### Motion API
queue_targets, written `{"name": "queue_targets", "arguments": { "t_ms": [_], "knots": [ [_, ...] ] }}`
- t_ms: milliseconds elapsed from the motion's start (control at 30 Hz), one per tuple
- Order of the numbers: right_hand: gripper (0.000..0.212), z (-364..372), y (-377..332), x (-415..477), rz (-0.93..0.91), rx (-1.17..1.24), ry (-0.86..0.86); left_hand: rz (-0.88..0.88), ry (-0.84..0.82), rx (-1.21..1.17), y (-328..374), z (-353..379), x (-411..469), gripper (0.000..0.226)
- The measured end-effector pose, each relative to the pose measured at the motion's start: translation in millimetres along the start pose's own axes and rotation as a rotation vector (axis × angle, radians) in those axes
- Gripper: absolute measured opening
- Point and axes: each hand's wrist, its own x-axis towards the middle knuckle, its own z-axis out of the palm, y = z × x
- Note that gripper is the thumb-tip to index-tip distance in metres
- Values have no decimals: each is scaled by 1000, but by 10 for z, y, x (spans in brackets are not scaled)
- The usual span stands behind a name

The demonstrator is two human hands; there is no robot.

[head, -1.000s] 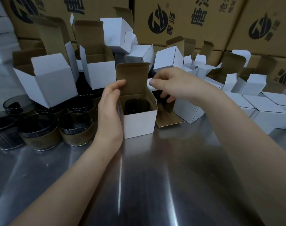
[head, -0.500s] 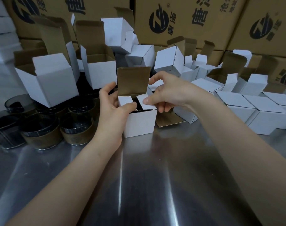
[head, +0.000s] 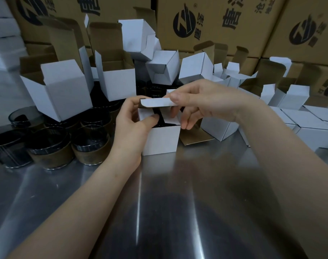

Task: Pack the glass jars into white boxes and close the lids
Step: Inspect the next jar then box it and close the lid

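Note:
A small white box point(head: 162, 140) stands on the steel table point(head: 178, 202) in front of me, with a dark glass jar inside, mostly hidden. Both side flaps lie folded inward over the opening. My left hand point(head: 130, 128) grips the box's left side, its thumb pressing the left flap down. My right hand point(head: 198, 101) pinches the top lid point(head: 155, 102), bent forward over the box. Several dark glass jars point(head: 90, 144) with brown bands stand at the left.
Open white boxes point(head: 66, 92) with raised brown flaps stand behind the jars. Closed white boxes point(head: 308, 126) lie at the right. Large brown printed cartons point(head: 215, 21) form a wall at the back. A loose cardboard piece point(head: 195, 138) lies right of the box.
The side flaps were folded in over the jar. My right hand then brought the upright lid forward and down over the box, while my left thumb moved onto the left flap.

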Motion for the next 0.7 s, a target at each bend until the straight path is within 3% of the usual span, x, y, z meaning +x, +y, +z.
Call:
{"name": "queue_targets", "arguments": {
  "t_ms": [167, 367, 700],
  "knots": [
    [27, -36, -11, -3, 0, -114, 8, 9, -98, -77, 24, 2, -21, 33],
    [34, 49, -26, 53, 4, -291, -2, 19, -127, 26, 41, 3, -27, 12],
    [23, 56, -19, 39, -47, -424, 54, 96, -127, 88, 3, -56, -11, 12]
  ]
}}
